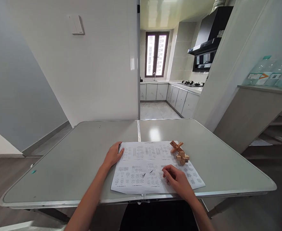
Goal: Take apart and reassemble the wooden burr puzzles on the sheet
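Note:
A white printed instruction sheet, covered in rows of small puzzle diagrams, lies on the table in front of me. My left hand is at its upper left corner, thumb on the paper and fingers around the edge. Over the lower right part of the sheet rests my right hand, its fingers curled in with nothing visible between them. Beyond it, on the sheet's right side, sit a wooden block puzzle of interlocked pieces and several loose crossed wooden sticks, one with a dark mark. Neither hand touches the wood.
The grey-green folding table has a metal rim and a centre seam. A small teal cap lies near its left edge. At the right, plastic bottles stand on a shelf unit. A kitchen with a stove shows beyond the doorway.

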Demonstrator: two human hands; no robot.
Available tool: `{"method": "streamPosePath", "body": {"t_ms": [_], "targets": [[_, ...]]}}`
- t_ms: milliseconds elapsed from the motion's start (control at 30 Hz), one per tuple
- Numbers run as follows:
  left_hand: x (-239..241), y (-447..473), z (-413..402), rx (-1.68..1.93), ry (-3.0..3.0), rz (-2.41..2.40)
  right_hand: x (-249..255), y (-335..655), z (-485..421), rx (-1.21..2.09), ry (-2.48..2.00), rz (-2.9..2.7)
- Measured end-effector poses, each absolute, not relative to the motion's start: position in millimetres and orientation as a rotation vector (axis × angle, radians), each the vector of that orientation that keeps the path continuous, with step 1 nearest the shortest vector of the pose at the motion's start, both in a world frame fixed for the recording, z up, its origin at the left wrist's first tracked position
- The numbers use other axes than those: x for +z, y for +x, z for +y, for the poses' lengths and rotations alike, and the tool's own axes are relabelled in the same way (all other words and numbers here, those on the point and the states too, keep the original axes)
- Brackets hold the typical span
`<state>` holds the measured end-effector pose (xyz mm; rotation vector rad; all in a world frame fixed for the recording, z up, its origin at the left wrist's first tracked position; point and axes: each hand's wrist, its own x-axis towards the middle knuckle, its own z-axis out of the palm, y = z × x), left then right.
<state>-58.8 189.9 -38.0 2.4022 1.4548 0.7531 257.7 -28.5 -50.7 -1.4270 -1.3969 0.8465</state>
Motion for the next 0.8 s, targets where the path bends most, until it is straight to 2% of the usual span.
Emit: {"method": "streamPosePath", "body": {"t_ms": [800], "targets": [[-39.9,-58.6,193.1,0.787,2.448,1.441,-50.1,257.5,-29.5,0.820,-1.404,-1.388]]}}
